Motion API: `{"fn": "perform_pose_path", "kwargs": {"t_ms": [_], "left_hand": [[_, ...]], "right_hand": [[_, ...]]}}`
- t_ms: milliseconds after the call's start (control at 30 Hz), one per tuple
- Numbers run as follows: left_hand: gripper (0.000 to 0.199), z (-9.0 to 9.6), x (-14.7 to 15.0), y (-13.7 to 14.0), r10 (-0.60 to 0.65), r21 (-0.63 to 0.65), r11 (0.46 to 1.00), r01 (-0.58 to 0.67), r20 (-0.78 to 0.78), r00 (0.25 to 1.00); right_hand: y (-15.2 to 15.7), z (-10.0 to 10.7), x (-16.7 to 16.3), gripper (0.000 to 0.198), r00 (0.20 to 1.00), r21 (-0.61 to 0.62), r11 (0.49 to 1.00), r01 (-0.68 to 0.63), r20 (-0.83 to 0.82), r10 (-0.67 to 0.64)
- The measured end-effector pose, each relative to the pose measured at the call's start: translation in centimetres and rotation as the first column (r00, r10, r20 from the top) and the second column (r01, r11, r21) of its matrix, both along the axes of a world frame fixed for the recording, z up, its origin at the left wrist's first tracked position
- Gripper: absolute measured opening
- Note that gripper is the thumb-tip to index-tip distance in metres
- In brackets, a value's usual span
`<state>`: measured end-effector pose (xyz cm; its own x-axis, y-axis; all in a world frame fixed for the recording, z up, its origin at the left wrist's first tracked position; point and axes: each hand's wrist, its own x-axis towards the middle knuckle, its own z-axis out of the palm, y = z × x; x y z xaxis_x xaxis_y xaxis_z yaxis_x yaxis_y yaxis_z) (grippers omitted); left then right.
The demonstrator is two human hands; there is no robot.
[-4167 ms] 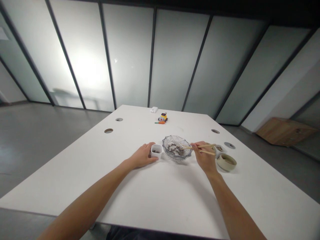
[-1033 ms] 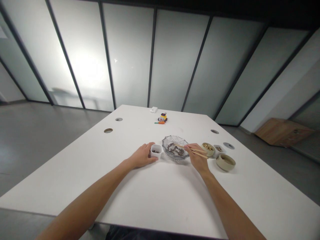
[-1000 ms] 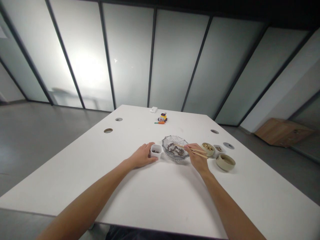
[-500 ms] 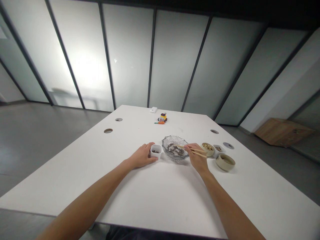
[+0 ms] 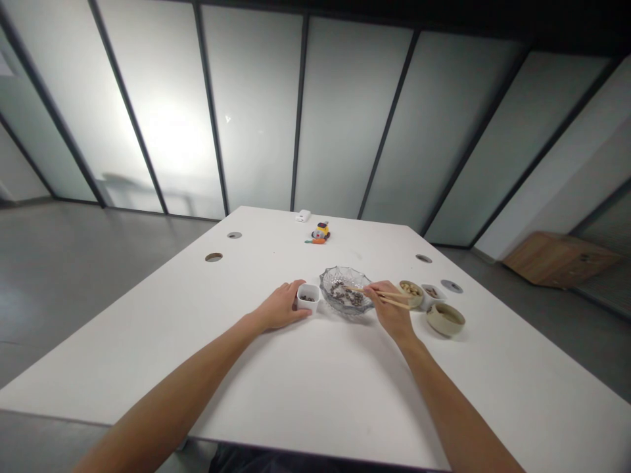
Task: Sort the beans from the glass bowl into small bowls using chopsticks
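Observation:
My left hand [image 5: 283, 307] is closed round the left side of a small white cup [image 5: 308, 307], which stands on the table with some dark beads or beans in it. A pair of wooden chopsticks [image 5: 392, 296] sits in the grip of my right hand [image 5: 389, 312]. Their tips reach over a scalloped glass bowl [image 5: 331, 303], where several dark bean-like pieces lie. Whether the tips pinch a piece is too small to tell. The glass bowl is just right of the white cup, between my hands.
Right of my right hand are a bowl of pale nut-like pieces [image 5: 412, 297], a white cup with brownish pieces [image 5: 434, 297] and a beige bowl [image 5: 445, 322]. Farther back lie a toy car [image 5: 321, 230], a toy carrot [image 5: 317, 242] and a white box [image 5: 303, 215]. Round holes pierce the white table [image 5: 296, 394].
The hands, cup and bowls keep almost the same places. The view has shifted very slightly, and the chopsticks have barely moved over the glass bowl.

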<state>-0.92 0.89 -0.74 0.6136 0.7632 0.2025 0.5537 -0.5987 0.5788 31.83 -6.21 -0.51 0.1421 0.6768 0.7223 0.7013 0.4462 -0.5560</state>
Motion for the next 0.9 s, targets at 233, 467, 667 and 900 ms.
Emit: {"fn": "perform_pose_path", "kwargs": {"t_ms": [233,467,667,900], "left_hand": [[0.071,-0.03,0.09,0.04,0.01,-0.009,1.0,-0.01,-0.012,1.0],[0.069,0.03,0.17,0.11,0.021,-0.01,1.0,-0.021,-0.009,1.0],[0.072,-0.04,0.13,0.14,0.017,-0.009,1.0,-0.017,-0.007,1.0],[0.073,0.09,0.17,0.07,0.024,-0.02,0.999,-0.025,-0.026,0.999]], "right_hand": [[-0.13,-0.02,-0.05,0.059,0.999,0.008,0.999,-0.051,0.011,0.051],[0.03,-0.23,0.11,0.06,0.999,0.012,0.999,-0.041,0.006,0.041],[0.06,-0.44,0.22,0.057,0.997,0.018,0.997,-0.07,0.043,0.069],[0.03,-0.55,0.18,0.057,0.996,0.019,0.998,-0.054,0.065,0.053]]}}
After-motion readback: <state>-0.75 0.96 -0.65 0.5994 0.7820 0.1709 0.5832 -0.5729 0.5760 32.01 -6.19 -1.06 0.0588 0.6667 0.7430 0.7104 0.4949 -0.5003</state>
